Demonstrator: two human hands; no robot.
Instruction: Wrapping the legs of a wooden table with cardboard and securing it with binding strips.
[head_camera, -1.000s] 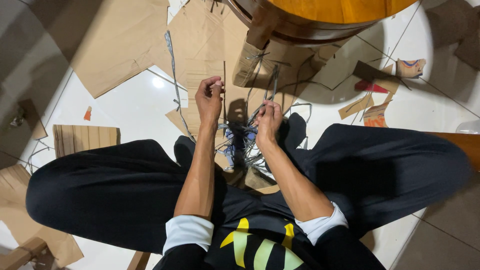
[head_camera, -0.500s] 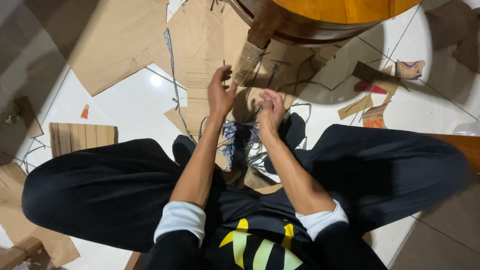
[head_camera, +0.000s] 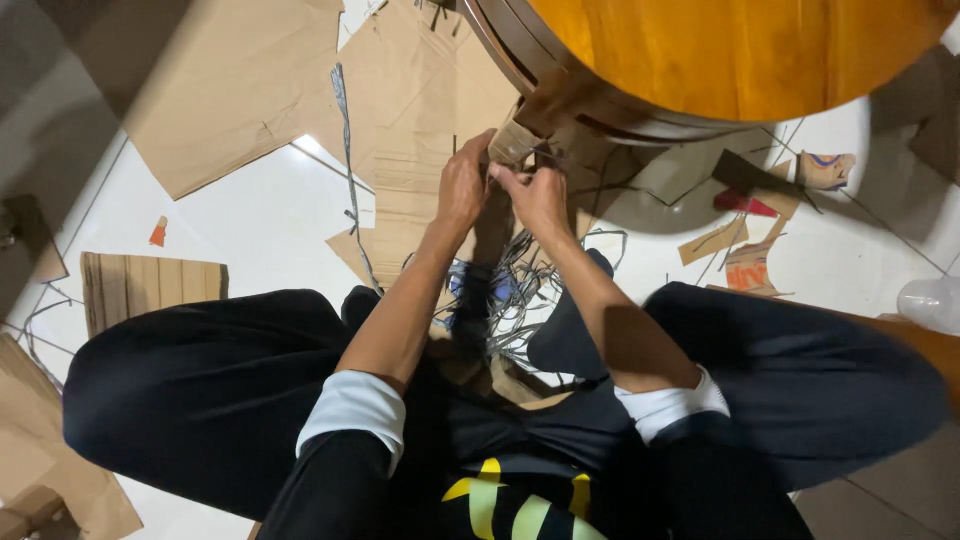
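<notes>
I sit cross-legged on a white tiled floor. My left hand (head_camera: 464, 186) and my right hand (head_camera: 535, 194) are raised together in front of me, fingers pinched on a small cardboard piece (head_camera: 513, 143) held between them. Thin dark wires hang from the hands down to a tangled bundle of wires (head_camera: 510, 290) lying between my legs. The fingertips of both hands touch the cardboard piece at its lower edge.
A round wooden table (head_camera: 720, 60) stands just beyond my hands. Large brown cardboard sheets (head_camera: 230, 90) lie on the floor ahead and left, a corrugated piece (head_camera: 150, 285) by my left knee, and coloured scraps (head_camera: 750, 255) at right.
Both hands have risen from the wire bundle and come together further forward, now pinching the small cardboard piece near the table's edge. The camera has tilted closer.
</notes>
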